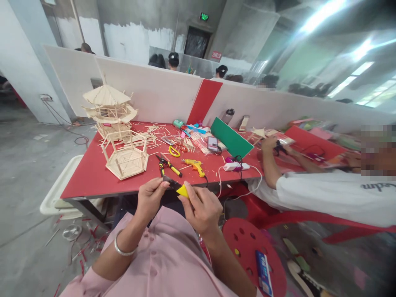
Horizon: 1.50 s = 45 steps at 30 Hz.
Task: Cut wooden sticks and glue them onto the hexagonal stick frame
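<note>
Both hands are closed in front of my body at the table's near edge. Between them is a small tool with a dark, flat end and a yellow end (182, 191); its exact kind cannot be made out. My left hand (151, 198) pinches the dark end, while the fingers of my right hand (201, 206) grip the yellow part. Just beyond lie black-and-yellow cutting pliers (171, 167), spread apart, and a yellow glue gun (195, 166). Yellow-handled scissors (174, 151) rest behind them. A hexagonal stick frame (126, 161) stands at left, before a tiered stick pavilion (108, 107).
Loose wooden sticks (151, 134) litter the red table (86, 177). A green board (232, 138) leans near a white power strip (236, 166) with cords. At right sits a co-worker in a white shirt (315, 194), hands on a dark object. A red stool (244, 239) holds a blue box (263, 272).
</note>
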{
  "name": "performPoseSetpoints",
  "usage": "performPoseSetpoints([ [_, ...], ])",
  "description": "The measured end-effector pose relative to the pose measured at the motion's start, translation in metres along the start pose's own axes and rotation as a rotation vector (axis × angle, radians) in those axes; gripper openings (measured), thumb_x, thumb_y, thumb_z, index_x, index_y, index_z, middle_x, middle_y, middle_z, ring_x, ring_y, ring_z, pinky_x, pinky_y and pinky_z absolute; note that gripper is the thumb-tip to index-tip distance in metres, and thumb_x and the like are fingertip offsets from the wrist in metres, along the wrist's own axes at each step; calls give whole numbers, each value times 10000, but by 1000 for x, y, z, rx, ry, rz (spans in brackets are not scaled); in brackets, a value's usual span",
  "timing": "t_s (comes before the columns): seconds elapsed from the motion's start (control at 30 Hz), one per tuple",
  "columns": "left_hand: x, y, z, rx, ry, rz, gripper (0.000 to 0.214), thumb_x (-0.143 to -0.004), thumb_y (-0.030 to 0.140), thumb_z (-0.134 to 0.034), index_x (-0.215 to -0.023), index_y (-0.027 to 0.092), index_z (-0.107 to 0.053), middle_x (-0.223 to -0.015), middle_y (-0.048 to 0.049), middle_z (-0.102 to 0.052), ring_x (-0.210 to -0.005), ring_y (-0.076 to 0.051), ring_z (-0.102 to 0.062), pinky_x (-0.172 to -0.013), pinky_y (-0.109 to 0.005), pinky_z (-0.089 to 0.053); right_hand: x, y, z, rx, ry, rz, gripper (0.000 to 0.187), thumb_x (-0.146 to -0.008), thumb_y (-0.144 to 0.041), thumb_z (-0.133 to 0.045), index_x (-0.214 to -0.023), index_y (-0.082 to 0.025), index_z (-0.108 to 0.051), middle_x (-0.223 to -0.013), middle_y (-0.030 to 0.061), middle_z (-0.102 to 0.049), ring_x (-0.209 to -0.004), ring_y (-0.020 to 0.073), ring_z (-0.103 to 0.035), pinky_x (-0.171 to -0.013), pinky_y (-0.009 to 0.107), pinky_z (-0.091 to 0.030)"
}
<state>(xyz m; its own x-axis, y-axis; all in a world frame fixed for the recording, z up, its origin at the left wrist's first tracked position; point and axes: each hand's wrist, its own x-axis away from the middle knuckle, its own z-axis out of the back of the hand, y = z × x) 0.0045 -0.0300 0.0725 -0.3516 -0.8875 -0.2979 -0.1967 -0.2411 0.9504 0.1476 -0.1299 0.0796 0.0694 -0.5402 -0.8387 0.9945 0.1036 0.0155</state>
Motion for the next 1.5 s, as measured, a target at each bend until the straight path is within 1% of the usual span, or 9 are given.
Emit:
performPoseSetpoints([
  [0.17, -1, 2, 6, -2, -111, 15, 422, -878, 523, -589, -668, 159, -613, -591, 29, -387, -565, -105, -346, -515, -219, -305, 3, -1, -5, -212, -69, -114, 303, -941, -221, -591, -1232, -159, -646, -856, 70, -704, -750, 167, -635, -700, 290, -475],
  [0.27, -1, 3, 9, -14, -122, 23, 410, -887, 525, -577, -730, 154, -652, -595, 30, -377, -570, -108, -346, -512, -220, -294, 5, -1, -6, -274, -112, -147, 305, -950, -210, -568, -1242, -169, -642, -865, 68, -705, -758, 167, -640, -717, 291, -493],
  [0.37, -2, 2, 9, -40, -112, 14, 371, -872, 507, -602, -808, 151, -687, -596, 34, -380, -569, -108, -343, -517, -224, -286, 6, -1, -6, -249, -115, -135, 307, -944, -208, -580, -1241, -161, -645, -868, 71, -706, -766, 169, -640, -724, 292, -493],
  [0.53, -1, -4, 8, -28, -119, 27, 375, -883, 466, -590, -677, 153, -623, -567, 42, -356, -552, -100, -322, -518, -226, -279, 8, 0, -8, -153, -74, -94, 316, -937, -235, -605, -1242, -168, -646, -838, 61, -700, -741, 161, -620, -700, 287, -462],
  [0.77, 4, -8, 3, -7, 2, 30, 412, -850, 437, -634, -574, 164, -499, -567, 41, -360, -543, -88, -310, -505, -226, -268, 4, -1, -4, -14, -28, -29, 327, -918, -278, -645, -1226, -168, -651, -827, 59, -703, -716, 161, -610, -652, 300, -413],
  [0.93, 1, -4, 5, -25, -50, 45, 363, -859, 504, -610, -738, 163, -635, -577, 36, -387, -554, -103, -347, -485, -215, -277, 5, -1, -7, -145, -72, -98, 321, -935, -250, -610, -1246, -180, -651, -852, 60, -708, -751, 158, -638, -695, 285, -465],
  [1.03, 0, -2, 8, -42, -94, 36, 381, -876, 516, -588, -750, 162, -654, -570, 31, -383, -561, -108, -353, -480, -212, -278, 7, -2, -8, -221, -106, -142, 323, -946, -234, -579, -1256, -183, -654, -867, 63, -714, -770, 155, -652, -729, 276, -490],
  [1.33, 2, -6, 4, 1, -9, 44, 442, -830, 542, -648, -612, 160, -604, -563, 16, -411, -559, -106, -348, -488, -220, -288, 1, 1, -2, -37, -56, -29, 424, -922, -276, -630, -1339, -203, -603, -835, 64, -708, -722, 174, -625, -666, 298, -432],
  [1.5, -1, -1, 3, -20, -66, 43, 374, -842, 505, -647, -720, 154, -686, -587, 20, -442, -552, -97, -373, -473, -206, -296, 3, 3, -5, -94, -57, -88, 397, -932, -252, -611, -1325, -198, -609, -839, 68, -705, -735, 181, -633, -690, 297, -467],
])
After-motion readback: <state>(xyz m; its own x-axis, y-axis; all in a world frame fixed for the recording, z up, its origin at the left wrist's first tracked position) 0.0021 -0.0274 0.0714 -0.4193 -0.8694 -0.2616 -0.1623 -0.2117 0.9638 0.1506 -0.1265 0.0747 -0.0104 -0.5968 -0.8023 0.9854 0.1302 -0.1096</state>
